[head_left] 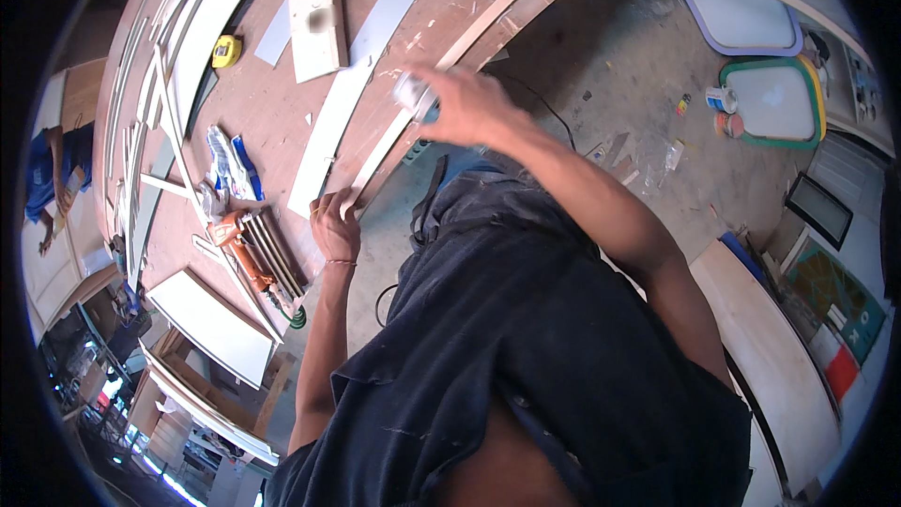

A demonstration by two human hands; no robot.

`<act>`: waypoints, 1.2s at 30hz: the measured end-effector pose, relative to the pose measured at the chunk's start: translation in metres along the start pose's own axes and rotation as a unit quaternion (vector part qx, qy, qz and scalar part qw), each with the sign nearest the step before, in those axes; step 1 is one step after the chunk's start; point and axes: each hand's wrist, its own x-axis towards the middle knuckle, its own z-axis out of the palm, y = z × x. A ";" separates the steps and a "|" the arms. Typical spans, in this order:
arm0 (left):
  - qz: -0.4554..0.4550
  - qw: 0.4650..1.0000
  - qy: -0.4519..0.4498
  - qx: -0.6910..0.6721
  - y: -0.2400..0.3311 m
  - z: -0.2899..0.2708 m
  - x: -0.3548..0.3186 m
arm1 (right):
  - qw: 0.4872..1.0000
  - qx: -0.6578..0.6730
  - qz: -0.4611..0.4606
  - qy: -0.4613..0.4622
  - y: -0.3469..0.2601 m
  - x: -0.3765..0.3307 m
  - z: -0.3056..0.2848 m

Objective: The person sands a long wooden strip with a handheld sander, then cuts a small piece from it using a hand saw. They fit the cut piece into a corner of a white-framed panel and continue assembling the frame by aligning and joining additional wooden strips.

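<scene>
My right hand is up above the bench edge, fingers curled round a silvery, rounded object too blurred to name more closely. My left hand is below it and to its left, fingers bent over the near end of a pale wooden strip; I cannot tell whether they pinch the wood or only press on it. The strip runs from those fingertips up along the edge of the brown workbench, passing beneath my right hand and on beyond it. Just left of the strip lies a longer white strip, its near end close to my left fingers. Beyond my left hand, a thick wooden block with a dark round mark rests beside that white strip, and a yellow tape measure sits further left. Nearer, to the left of my left wrist, lies an orange nail gun with a coiled green hose at its lower end. Well off to the left of both my hands is another person in blue
</scene>
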 end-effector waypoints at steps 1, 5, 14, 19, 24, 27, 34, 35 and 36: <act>-0.006 1.000 -0.002 -0.003 -0.002 0.001 -0.002 | 0.999 -0.001 0.000 -0.038 -0.013 -0.003 -0.009; -0.024 0.999 -0.027 -0.007 -0.004 -0.004 0.006 | 0.999 0.008 0.048 -0.011 0.018 0.008 -0.028; -0.068 0.995 -0.073 0.024 0.004 -0.014 0.015 | 0.977 0.021 0.126 0.170 0.126 0.038 -0.126; -0.079 0.991 -0.102 0.027 0.003 -0.019 0.022 | 0.993 0.045 0.054 0.096 0.101 0.029 -0.105; -0.092 0.988 -0.123 0.009 0.002 -0.016 0.024 | 0.988 0.015 0.126 -0.083 0.070 0.035 -0.118; -0.104 0.987 -0.114 0.032 0.008 -0.015 0.024 | 0.994 0.044 0.056 0.086 0.117 0.038 -0.130; -0.096 0.991 -0.094 -0.006 -0.006 -0.008 0.017 | 0.971 0.017 0.154 0.184 0.162 0.058 -0.179; -0.109 0.989 -0.104 -0.002 -0.005 -0.007 0.022 | 0.972 0.016 0.160 0.174 0.158 0.057 -0.177; -0.124 0.986 -0.114 0.004 -0.002 -0.010 0.023 | 0.980 0.043 0.087 0.171 0.154 0.053 -0.163</act>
